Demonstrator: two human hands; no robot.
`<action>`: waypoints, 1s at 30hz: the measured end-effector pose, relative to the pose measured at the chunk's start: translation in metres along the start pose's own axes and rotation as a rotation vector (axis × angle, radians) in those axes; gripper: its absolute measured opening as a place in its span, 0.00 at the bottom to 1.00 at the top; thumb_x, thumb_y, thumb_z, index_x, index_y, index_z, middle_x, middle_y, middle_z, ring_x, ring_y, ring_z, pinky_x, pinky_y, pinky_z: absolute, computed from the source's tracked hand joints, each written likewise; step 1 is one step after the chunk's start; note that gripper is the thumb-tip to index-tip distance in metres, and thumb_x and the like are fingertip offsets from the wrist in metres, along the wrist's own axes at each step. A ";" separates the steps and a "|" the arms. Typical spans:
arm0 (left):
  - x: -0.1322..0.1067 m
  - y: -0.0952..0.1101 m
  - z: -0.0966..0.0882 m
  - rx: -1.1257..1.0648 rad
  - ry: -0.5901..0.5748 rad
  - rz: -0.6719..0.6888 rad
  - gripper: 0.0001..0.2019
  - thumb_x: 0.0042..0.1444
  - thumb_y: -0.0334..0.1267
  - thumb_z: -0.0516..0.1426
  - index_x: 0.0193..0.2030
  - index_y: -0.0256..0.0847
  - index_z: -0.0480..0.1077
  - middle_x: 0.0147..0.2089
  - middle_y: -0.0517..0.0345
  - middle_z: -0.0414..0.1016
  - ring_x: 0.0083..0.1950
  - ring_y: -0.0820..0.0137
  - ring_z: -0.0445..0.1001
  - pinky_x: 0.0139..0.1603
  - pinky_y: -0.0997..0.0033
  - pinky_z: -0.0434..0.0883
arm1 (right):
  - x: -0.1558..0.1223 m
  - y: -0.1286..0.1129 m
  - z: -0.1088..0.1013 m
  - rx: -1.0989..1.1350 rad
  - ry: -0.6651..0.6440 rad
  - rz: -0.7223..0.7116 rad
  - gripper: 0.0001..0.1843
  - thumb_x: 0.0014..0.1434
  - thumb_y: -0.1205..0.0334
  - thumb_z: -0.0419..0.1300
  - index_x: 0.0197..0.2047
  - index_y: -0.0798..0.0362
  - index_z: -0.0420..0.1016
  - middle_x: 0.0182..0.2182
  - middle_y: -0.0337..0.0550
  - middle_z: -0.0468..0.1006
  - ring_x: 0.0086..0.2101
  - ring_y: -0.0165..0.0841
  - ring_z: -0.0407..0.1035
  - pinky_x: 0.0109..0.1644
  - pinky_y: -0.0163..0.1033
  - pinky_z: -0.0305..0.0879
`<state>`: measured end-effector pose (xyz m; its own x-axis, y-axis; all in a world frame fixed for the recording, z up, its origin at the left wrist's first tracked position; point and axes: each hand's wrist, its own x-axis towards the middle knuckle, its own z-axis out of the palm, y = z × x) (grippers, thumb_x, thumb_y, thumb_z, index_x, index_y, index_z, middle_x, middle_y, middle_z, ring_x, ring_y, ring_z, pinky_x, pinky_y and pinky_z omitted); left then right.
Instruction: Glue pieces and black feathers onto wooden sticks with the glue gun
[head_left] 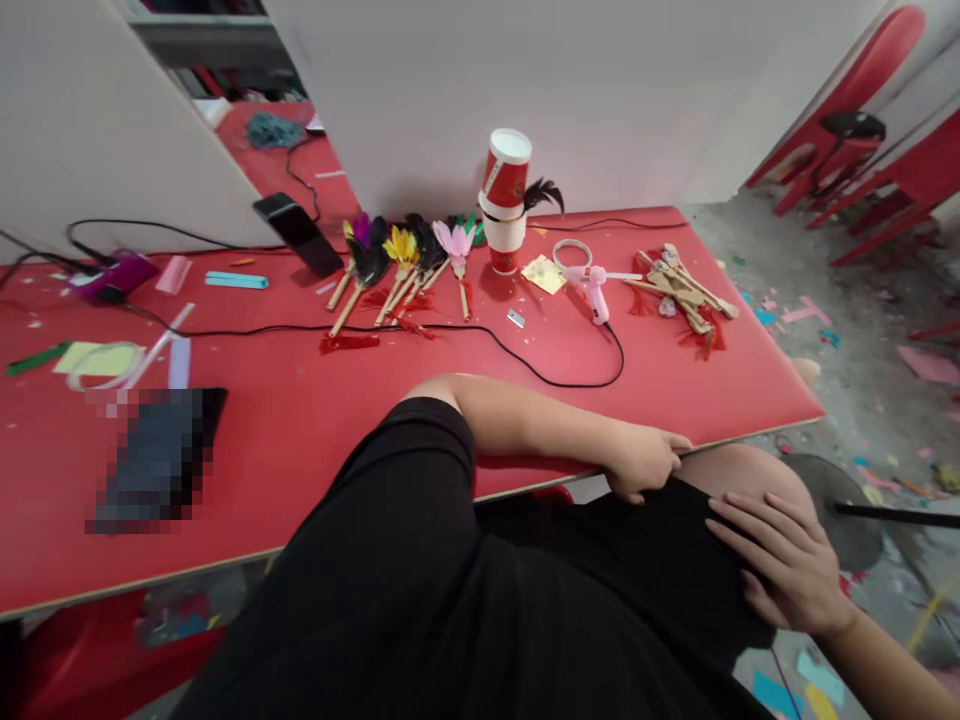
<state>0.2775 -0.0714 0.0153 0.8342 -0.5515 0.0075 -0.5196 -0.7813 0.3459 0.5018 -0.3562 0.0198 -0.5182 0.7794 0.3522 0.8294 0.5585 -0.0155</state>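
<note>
My left hand (pixel 646 462) is at the table's front edge, just above my lap. Its forearm crosses the edge of the red table (pixel 285 440). One finger points right, the thumb hangs apart below it, and the other fingers are partly hidden; I see nothing held. My right hand (pixel 787 560) lies flat on my right thigh, fingers stretched out over the black shorts (pixel 675 560) and bare knee. Nearest on the table are a pink glue gun (pixel 595 292) with a black cord and a pile of small wooden-stick figures (pixel 679 285) with red tassels.
Along the wall lie feather flowers on sticks (pixel 405 260), stacked red paper cups (pixel 506 200) and a leaning phone (pixel 298 235). At left are a purple power strip (pixel 116 275), a teal strip (pixel 236 280) and a blurred dark tablet-like object (pixel 157 460). Paper scraps litter the floor (pixel 862 380).
</note>
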 end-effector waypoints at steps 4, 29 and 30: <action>-0.007 -0.001 -0.002 -0.048 0.050 0.038 0.24 0.63 0.41 0.74 0.15 0.51 0.77 0.31 0.43 0.89 0.60 0.44 0.86 0.95 0.47 0.58 | 0.012 -0.008 -0.007 0.000 0.019 0.041 0.34 0.73 0.65 0.64 0.79 0.47 0.88 0.68 0.49 0.96 0.68 0.49 0.90 0.90 0.57 0.66; -0.015 -0.009 0.020 -0.071 0.276 0.089 0.33 0.67 0.57 0.77 0.14 0.51 0.75 0.25 0.48 0.82 0.51 0.52 0.82 0.89 0.54 0.62 | 0.026 -0.009 -0.021 0.073 0.062 0.149 0.41 0.70 0.62 0.66 0.84 0.43 0.86 0.63 0.48 0.98 0.59 0.52 0.94 0.74 0.59 0.81; -0.015 -0.008 0.018 -0.071 0.245 0.074 0.33 0.68 0.58 0.77 0.14 0.51 0.75 0.26 0.47 0.83 0.51 0.51 0.82 0.90 0.53 0.61 | 0.025 -0.009 -0.020 0.069 0.062 0.145 0.40 0.70 0.62 0.66 0.83 0.43 0.87 0.63 0.48 0.98 0.59 0.52 0.94 0.74 0.59 0.81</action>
<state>0.2653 -0.0623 -0.0046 0.8188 -0.5123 0.2590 -0.5737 -0.7145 0.4004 0.4856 -0.3472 0.0479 -0.3783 0.8356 0.3983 0.8772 0.4611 -0.1341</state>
